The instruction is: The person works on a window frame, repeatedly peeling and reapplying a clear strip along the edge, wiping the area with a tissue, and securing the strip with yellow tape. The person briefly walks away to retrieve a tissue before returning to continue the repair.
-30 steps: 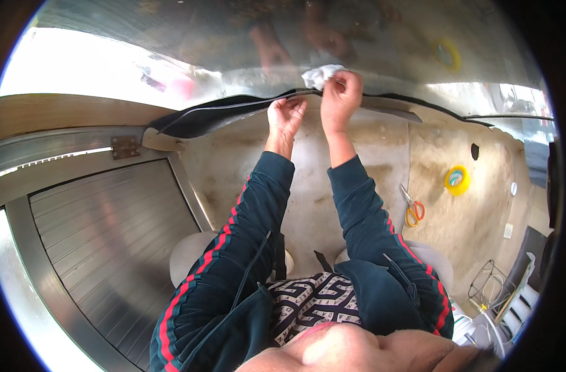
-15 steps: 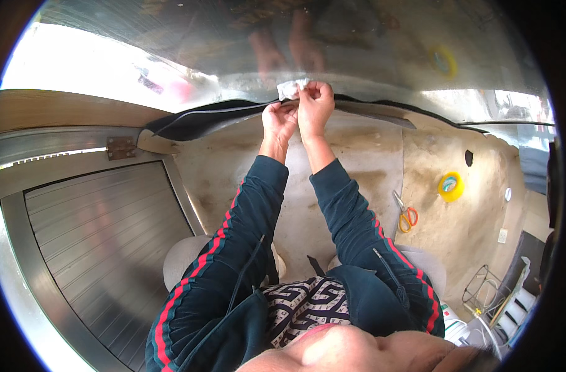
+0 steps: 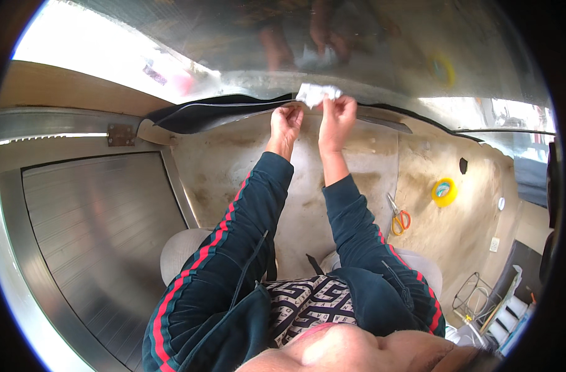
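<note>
Pinched in the fingers of my right hand (image 3: 337,127) is a crumpled white tissue or cloth (image 3: 314,94), held up against the lower edge of a shiny metal panel (image 3: 382,56). My left hand (image 3: 285,129) is close beside it, fingers curled at the rim of a dark flexible sheet (image 3: 215,115). That sheet hangs in a wavy fold along the panel's lower edge and sags to the left. Its rim seems to lie between my left fingertips, though the fingers partly hide the grip.
Scissors with orange and yellow handles (image 3: 398,220) lie on the stained floor (image 3: 357,149), right of my arms. Beyond them sits a yellow tape roll (image 3: 444,193). A ribbed metal door panel (image 3: 103,242) stands at left. A wire rack (image 3: 475,294) is at lower right.
My right hand has moved right, away from my left hand, with the white tissue. More of the tissue shows. My left hand has shifted slightly right and down.
</note>
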The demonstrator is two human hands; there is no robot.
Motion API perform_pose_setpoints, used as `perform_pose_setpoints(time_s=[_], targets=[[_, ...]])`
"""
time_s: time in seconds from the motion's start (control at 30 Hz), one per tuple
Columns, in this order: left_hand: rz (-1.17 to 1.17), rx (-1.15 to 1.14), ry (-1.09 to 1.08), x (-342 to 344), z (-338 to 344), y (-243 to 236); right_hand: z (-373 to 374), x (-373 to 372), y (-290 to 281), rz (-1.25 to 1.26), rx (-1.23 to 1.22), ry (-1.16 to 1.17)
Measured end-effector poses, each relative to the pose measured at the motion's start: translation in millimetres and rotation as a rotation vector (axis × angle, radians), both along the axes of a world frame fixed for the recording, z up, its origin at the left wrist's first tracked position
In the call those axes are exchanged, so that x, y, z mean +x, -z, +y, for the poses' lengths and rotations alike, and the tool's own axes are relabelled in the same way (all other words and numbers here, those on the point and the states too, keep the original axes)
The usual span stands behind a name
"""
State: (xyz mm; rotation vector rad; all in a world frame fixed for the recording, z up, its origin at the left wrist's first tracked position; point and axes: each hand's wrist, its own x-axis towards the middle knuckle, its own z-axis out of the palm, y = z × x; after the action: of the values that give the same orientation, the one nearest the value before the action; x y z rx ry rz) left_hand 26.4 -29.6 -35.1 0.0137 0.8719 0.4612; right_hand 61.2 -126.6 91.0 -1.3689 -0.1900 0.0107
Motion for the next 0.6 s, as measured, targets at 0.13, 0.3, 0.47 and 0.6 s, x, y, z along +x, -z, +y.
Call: perform_pose_setpoints(time_s=[0.13,0.3,0.47,0.6], targets=[[-0.07,0.041,0.115,-9.4,6.3,13.9,2.1,-28.2,70.0,0.188,-0.036,-0.094],[0.133,0.037,0.227,-13.3,30.5,18.1,-0.8,-45.9,109.1,0.286,-0.135,-0.181],[0.466,0.441,0.383,-28.8,48.5,6.3,-4.3,-57.2,122.2,0.31,-0.169,-0.232],[0.393,0.398,0.712,-46.1,75.9,-16.9,-8.1,-58.6,130.5,0.305,-0.189,-0.381]])
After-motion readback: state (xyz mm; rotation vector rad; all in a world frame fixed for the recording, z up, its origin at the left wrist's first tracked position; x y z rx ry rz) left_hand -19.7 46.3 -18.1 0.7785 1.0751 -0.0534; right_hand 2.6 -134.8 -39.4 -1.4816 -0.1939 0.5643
